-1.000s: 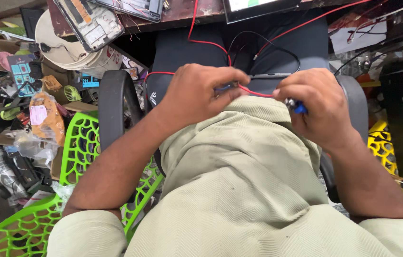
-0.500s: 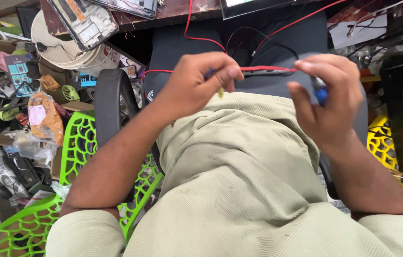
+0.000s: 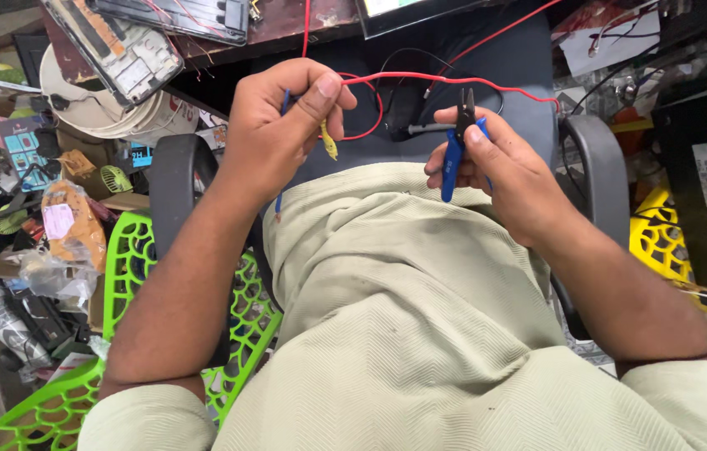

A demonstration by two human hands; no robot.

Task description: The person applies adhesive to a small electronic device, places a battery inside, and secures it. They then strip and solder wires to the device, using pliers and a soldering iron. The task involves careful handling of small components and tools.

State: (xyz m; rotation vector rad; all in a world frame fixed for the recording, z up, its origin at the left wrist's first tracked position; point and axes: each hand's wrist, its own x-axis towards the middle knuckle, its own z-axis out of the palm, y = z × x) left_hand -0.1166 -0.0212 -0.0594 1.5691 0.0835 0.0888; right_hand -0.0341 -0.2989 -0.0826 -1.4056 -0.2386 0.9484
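Hands parted since the earlier frame
Left hand pinches the red wire; right hand, now lower, grips blue-handled cutters.

The wire cutters have smooth blue plastic handles and dark, matt metal blades. The red wire wears glossy plastic insulation, and so does the short yellow wire. The shirt is matt pale-green cloth with a fine herringbone weave. The green chair is glossy moulded plastic lattice.
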